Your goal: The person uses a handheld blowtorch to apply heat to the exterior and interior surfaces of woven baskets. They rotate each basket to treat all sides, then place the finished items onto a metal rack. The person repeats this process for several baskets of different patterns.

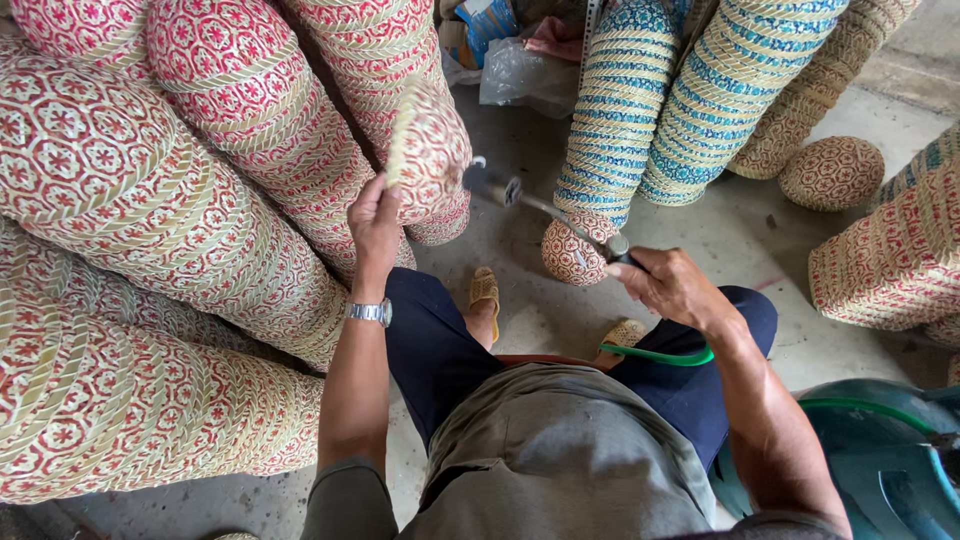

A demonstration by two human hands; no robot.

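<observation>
Between the knees, left hand (pixel 375 222) fingers pinched the rim of a red-patterned woven lid (pixel 428 150), held up on edge, tilted, above the floor. Steel watch (pixel 370 312) on that wrist. Right hand (pixel 668 285) fingers were wrapped tight around the grip of a spray gun (pixel 545 208); its nozzle end sat just beside the lid, whether touching could not be told. Green hose (pixel 660 356) ran from under the right hand back across the right thigh.

Person sat, dark trousers, grey shirt, tan sandals (pixel 485 292) flat on the floor. Another red lid (pixel 572 250) rested on the floor just under the gun's barrel.

Floor (pixel 740 235) was bare grey concrete, stained and scuffed. Left side: tall red stacks (pixel 180 200) of woven baskets lay leaning, filling that whole side down to the floor. Upper right: blue stacks (pixel 680 100) leaned the same way, with a loose round lid (pixel 831 173) beside them. More red baskets (pixel 895 260) at the right edge. Clear plastic bag (pixel 525 75) lay at the top between the stacks. Green tank (pixel 880 450) at lower right, near the right elbow.
</observation>
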